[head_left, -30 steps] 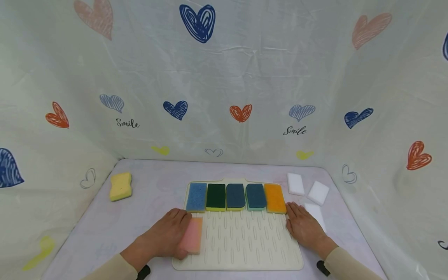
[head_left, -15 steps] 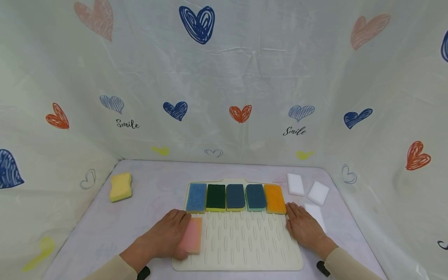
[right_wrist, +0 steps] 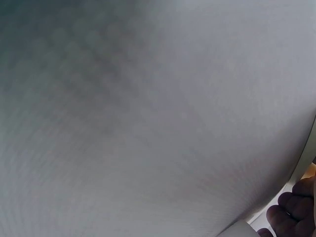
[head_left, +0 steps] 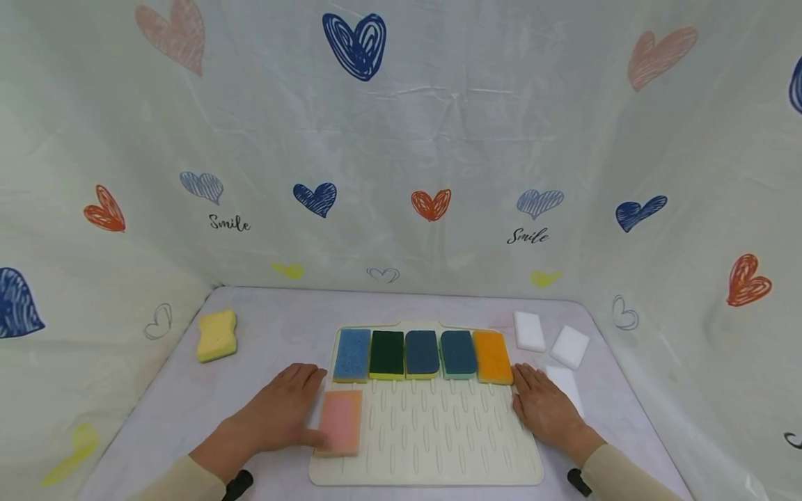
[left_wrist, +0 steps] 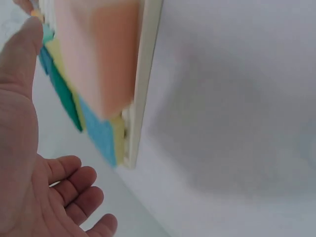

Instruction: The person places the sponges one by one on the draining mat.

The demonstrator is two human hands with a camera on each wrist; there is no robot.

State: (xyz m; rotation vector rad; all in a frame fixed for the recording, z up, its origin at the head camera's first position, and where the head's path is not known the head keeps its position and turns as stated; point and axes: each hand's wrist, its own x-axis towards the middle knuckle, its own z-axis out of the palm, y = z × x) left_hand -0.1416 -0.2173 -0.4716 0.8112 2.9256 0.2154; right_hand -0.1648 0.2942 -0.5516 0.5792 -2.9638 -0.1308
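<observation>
A pink sponge [head_left: 341, 417] with an orange rim lies at the near left of a ridged cream drying mat [head_left: 438, 438]. My left hand [head_left: 278, 412] is spread just left of it, its thumb by the sponge's lower left corner. In the left wrist view, the fingers are loosely bent and hold nothing, away from the pink sponge. Along the mat's far edge run a light blue sponge [head_left: 352, 355], a dark green one [head_left: 386, 353], two dark blue ones and an orange sponge [head_left: 492, 355]. My right hand [head_left: 546, 403] rests at the mat's right edge, fingertips beside the orange sponge.
A yellow wavy-sided sponge [head_left: 216, 335] lies at the far left of the table [head_left: 276, 320]. Several white sponge blocks, one [head_left: 529, 330] at the back, lie right of the mat; my right hand partly covers one. A curtain with printed hearts encloses the table's back and sides.
My left hand has let go of the pink sponge and moved a little to the left. The sponge stays on the mat, now seen whole. My right hand has not moved.
</observation>
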